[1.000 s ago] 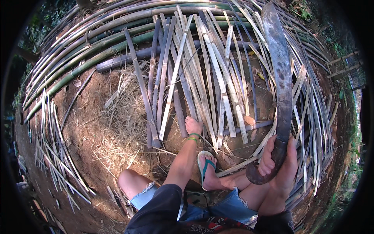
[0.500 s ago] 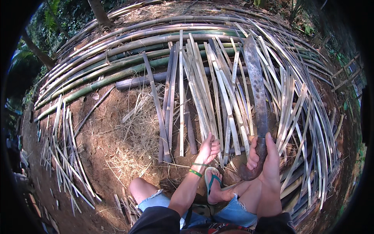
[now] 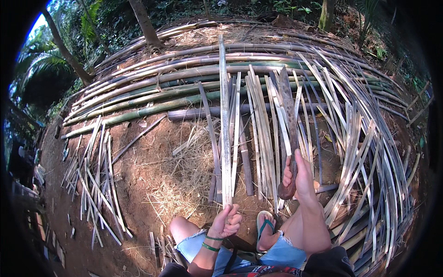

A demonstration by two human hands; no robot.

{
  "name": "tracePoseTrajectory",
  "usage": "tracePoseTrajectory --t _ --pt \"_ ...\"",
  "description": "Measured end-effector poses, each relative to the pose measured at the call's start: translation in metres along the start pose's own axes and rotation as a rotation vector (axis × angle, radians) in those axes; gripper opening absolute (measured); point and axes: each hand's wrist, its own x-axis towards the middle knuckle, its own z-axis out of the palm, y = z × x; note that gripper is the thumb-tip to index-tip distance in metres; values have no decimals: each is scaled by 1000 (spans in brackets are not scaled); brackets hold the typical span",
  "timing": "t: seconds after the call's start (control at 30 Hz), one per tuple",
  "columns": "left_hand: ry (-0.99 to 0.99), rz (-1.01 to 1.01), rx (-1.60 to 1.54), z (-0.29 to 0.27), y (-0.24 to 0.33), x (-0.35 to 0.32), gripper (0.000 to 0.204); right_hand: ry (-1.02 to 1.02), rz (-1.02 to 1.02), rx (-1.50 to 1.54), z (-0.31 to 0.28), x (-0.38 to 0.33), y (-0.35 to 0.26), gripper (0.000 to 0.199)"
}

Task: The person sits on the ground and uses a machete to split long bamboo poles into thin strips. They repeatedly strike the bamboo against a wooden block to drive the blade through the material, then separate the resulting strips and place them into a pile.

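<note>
stacked bamboo poles (image 3: 184, 87) span 9 to 2 o'clock across bare ground. split bamboo slats (image 3: 364, 152) fan from 12 round to 4 o'clock. one long bamboo strip (image 3: 224, 115) stands lengthwise from centre toward 12 o'clock, its near end in the left hand (image 3: 225, 222), fingers clamped round it. right hand (image 3: 301, 177), at 4 o'clock, fingers closed on the handle of a machete (image 3: 288, 120), blade pointing to 12 o'clock, just right of the strip.

We are seeing bamboo poles (image 3: 152, 99) lying behind the split strips (image 3: 258, 129), a strip bundle (image 3: 92, 184) lying left, straw (image 3: 184, 180) lying between them.
</note>
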Motion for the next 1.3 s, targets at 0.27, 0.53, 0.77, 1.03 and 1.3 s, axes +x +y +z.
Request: tracePoseTrajectory --t 0.27,0.53,0.77,1.03,1.3 --pt "1327 847 1686 50 17 -67 30 -159 -10 -177 49 42 42 44" --pt "1839 1195 1841 23 21 -110 33 -307 -24 -333 100 77 94 44" --pt "2051 1047 1739 10 -2 -123 35 -442 -88 -485 132 111 129 45" --pt "2157 957 1637 -17 -49 -105 34 -605 -32 -513 166 144 169 43" --pt "2296 772 1522 -11 -62 -73 33 -648 -70 -572 188 187 217 50"
